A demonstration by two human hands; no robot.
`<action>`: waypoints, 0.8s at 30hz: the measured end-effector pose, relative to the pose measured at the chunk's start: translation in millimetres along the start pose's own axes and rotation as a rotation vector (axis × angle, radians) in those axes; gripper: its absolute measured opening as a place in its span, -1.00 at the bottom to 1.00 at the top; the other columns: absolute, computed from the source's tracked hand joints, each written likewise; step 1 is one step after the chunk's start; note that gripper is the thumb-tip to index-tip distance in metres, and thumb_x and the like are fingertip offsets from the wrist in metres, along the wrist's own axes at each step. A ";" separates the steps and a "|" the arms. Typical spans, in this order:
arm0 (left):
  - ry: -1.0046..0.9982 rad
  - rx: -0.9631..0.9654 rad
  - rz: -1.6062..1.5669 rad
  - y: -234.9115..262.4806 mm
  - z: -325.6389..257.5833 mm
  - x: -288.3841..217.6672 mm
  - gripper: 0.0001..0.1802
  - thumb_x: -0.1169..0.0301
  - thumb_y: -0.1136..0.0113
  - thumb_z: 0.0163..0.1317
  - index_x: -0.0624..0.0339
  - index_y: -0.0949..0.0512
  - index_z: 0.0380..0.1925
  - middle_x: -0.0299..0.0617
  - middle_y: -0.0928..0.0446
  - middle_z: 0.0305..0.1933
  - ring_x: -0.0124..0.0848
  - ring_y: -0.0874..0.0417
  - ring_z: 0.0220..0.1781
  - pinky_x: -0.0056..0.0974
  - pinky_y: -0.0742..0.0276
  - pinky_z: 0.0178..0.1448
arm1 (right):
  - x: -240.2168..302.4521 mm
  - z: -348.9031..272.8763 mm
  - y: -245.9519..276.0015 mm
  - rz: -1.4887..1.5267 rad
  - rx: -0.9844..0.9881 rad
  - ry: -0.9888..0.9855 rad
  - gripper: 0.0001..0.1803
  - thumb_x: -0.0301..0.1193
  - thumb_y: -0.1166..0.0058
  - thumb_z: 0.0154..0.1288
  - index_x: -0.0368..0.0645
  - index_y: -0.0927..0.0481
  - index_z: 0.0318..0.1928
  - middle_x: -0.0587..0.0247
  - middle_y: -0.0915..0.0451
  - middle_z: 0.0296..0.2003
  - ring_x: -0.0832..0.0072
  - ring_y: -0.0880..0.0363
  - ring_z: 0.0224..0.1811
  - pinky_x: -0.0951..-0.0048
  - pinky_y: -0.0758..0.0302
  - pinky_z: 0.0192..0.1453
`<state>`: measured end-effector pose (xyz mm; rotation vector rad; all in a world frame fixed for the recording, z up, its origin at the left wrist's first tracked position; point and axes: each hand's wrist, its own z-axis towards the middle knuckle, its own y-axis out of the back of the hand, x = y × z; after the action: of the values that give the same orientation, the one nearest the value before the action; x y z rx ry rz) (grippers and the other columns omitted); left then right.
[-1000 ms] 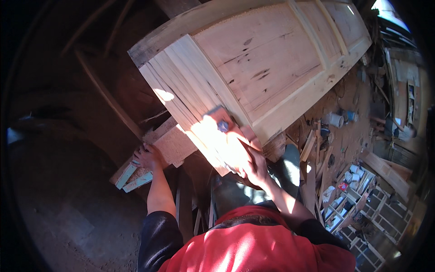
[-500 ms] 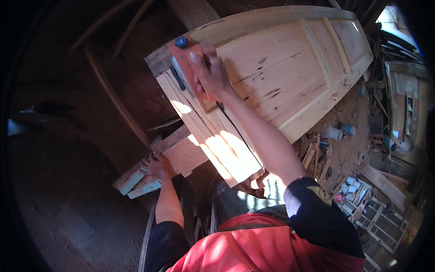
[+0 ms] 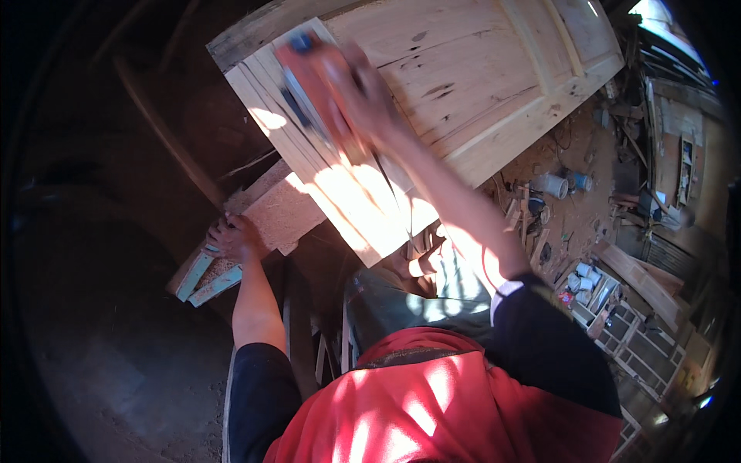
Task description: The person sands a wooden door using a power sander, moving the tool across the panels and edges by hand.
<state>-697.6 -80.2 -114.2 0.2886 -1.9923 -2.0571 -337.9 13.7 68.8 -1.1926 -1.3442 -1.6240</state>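
Note:
My right hand (image 3: pixel 361 96) is closed round the handle of an orange-red electric hand planer (image 3: pixel 320 85) with a blue front knob, blurred by motion. The planer lies over the near end of a pale wooden panelled door (image 3: pixel 448 92), along its broad end rail (image 3: pixel 340 204), which has dark lines and sunlit patches. Lower left, my left hand (image 3: pixel 231 235) grips a thick wooden beam (image 3: pixel 282 204) with bent fingers, beside pale green strips (image 3: pixel 216 285) at the beam's end. The beam runs in under the door. The planer's underside is hidden.
Right of the door, pots (image 3: pixel 552 185) and wood scraps stand on the brown floor. Farther right lie a board (image 3: pixel 637 274) and a pale lattice frame (image 3: pixel 641 347). A long timber (image 3: pixel 166 131) slants across the dark floor at the left.
My right hand has drawn the planer back toward me, away from the door's far corner. My left hand stays on the beam. The whole view has shifted, putting the door higher.

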 end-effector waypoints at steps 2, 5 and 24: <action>-0.004 -0.065 -0.010 -4.0 -2.9 4.9 -0.51 -0.02 0.12 0.34 -0.01 -0.70 -0.10 -0.17 -0.56 0.10 -0.10 -0.45 0.24 0.39 0.06 0.45 | 10.6 -109.3 32.6 -0.179 -0.078 0.211 -0.44 -0.12 0.13 0.51 -0.34 -0.33 0.27 -0.14 -0.59 -0.01 0.20 -0.59 0.08 0.25 -0.50 0.12; -0.027 -0.014 0.028 1.4 -3.3 -3.3 -0.51 -0.05 0.13 0.36 -0.05 -0.70 -0.09 -0.16 -0.55 0.10 -0.11 -0.45 0.24 0.35 0.03 0.44 | 35.8 -257.7 77.4 0.049 -0.035 -0.371 -0.45 -0.15 -0.01 0.36 -0.34 -0.47 0.16 -0.02 -0.55 -0.12 0.29 -0.53 -0.08 0.30 -0.45 0.02; 0.415 0.542 -1.722 52.8 -5.0 -167.3 -0.24 -0.27 0.38 0.46 0.19 -0.49 0.05 -0.19 -0.59 -0.14 -0.46 -0.54 -0.16 -0.32 -0.43 -0.05 | 10.8 -133.9 57.4 0.108 -0.044 -0.132 -0.44 -0.02 0.06 0.40 -0.31 -0.55 0.04 -0.13 -0.62 -0.23 0.03 -0.63 -0.18 0.19 -0.52 -0.09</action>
<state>-535.1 -32.3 -68.3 2.9887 -1.9755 -1.4178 -317.1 -128.8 93.0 -1.3948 -1.3068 -1.5284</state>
